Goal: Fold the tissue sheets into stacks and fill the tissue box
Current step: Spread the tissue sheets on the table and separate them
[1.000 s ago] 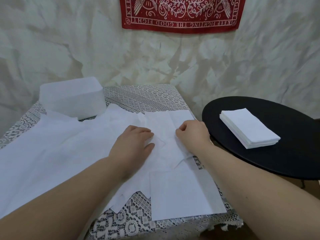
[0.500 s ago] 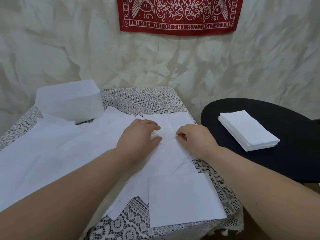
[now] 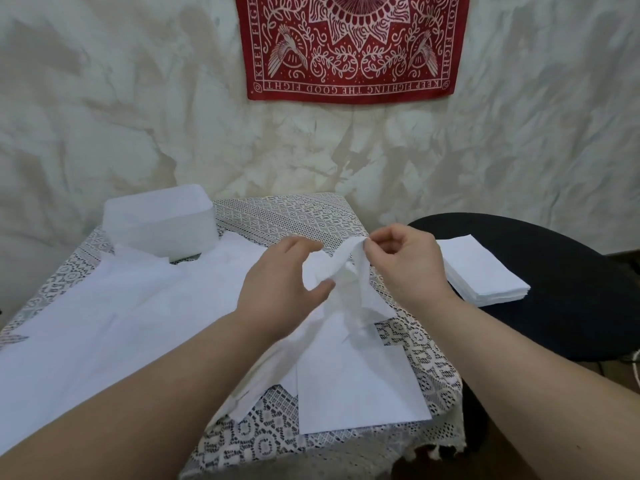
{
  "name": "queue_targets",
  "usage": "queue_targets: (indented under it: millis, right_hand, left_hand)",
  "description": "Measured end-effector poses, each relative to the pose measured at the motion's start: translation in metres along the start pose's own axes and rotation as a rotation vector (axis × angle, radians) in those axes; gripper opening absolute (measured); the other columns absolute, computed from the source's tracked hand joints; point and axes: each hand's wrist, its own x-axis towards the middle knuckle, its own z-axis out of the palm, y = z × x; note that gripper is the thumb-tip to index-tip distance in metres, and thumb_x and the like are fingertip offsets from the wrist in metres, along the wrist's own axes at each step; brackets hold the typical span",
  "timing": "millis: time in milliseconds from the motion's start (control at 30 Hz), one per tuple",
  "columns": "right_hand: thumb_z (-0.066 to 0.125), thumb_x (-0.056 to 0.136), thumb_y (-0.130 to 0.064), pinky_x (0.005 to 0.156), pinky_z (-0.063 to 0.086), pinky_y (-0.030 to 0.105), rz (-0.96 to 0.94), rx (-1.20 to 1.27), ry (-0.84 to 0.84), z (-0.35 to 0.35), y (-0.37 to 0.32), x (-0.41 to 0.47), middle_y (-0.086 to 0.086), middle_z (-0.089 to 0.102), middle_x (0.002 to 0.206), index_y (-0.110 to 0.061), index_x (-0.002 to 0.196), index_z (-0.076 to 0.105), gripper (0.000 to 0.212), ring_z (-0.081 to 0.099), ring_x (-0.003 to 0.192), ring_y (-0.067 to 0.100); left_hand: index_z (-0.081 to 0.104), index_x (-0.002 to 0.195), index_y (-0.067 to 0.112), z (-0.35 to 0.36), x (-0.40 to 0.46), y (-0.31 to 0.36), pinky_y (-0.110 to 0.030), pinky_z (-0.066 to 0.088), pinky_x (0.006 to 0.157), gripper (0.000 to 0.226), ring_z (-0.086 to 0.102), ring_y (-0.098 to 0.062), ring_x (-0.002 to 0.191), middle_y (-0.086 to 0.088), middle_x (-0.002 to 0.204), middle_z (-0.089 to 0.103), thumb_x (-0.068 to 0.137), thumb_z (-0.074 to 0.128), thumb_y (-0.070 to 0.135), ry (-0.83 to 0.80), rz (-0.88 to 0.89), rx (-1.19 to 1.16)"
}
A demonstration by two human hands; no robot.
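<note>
A white tissue sheet (image 3: 349, 275) hangs crumpled above the table, pinched at its top by my right hand (image 3: 408, 268) and gripped lower down by my left hand (image 3: 280, 282). Its lower part still trails onto the loose white sheets (image 3: 114, 313) spread over the lace-covered table (image 3: 287, 216). A flat sheet (image 3: 356, 386) lies near the table's front edge. The white tissue box (image 3: 159, 223) stands at the back left of the table. A folded stack of tissues (image 3: 481, 271) rests on the black round table (image 3: 568, 282) to the right.
A red bandana (image 3: 349, 46) hangs on the crumpled pale backdrop behind the table. The lace cloth's fringe hangs over the table's front right corner (image 3: 440, 441). The black round table sits close beside the lace table's right edge.
Both hands were flat on the table pinching a sheet; now they have lifted it off the pile, bunched between them. The camera has tilted upward.
</note>
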Motion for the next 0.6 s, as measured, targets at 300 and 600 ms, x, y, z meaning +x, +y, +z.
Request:
queue_targets:
  millis: [300,600]
  right_hand:
    - [0.06,0.086,0.004,0.063,0.055,0.029,0.226,0.556,-0.22,-0.008,-0.055,-0.052,0.005,0.065,0.074,-0.01,0.089,0.062,0.014,0.066,0.07,0.015]
    - [0.05,0.089,0.003,0.09,0.051,0.037,0.273,0.599,-0.451,-0.004,-0.082,-0.094,0.013,0.072,0.099,-0.021,0.117,0.053,0.038,0.068,0.097,0.022]
  left_hand:
    - [0.07,0.086,0.023,-0.057,-0.045,0.017,-0.014,0.044,0.074,0.006,0.058,0.002,0.08,0.015,0.086,0.068,0.084,0.065,0.024,0.001,-0.034,-0.179]
    - [0.054,0.118,0.027,-0.104,-0.064,0.038,-0.032,0.055,0.077,0.059,0.068,-0.007,0.087,0.006,0.1,0.07,0.067,0.076,0.047,-0.288,-0.356,-0.776]
